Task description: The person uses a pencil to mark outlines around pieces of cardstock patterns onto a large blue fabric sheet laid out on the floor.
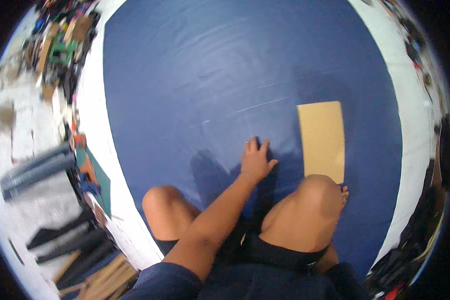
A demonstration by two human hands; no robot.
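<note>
My left hand [256, 161] rests on a blue sheet [185, 110] with its fingers spread, holding nothing. To its right, a tan rectangular board [323, 142], like cardboard, lies lengthwise on the sheet; its near end runs behind my bent right knee [321, 192]. What look like the fingertips of my right hand [344, 194] show just beyond that knee, close to the board's near right corner. The knee hides the rest of that hand, so whether it grips the board cannot be made out. A few pale crease lines cross the sheet ahead of my left hand.
White floor borders the sheet on both sides. Along the left stand a green crate [62, 50], grey rolls [37, 167], a dark green mat [101, 182] and wooden pieces [107, 280], blurred. Dark piled material [407, 250] lies along the right edge.
</note>
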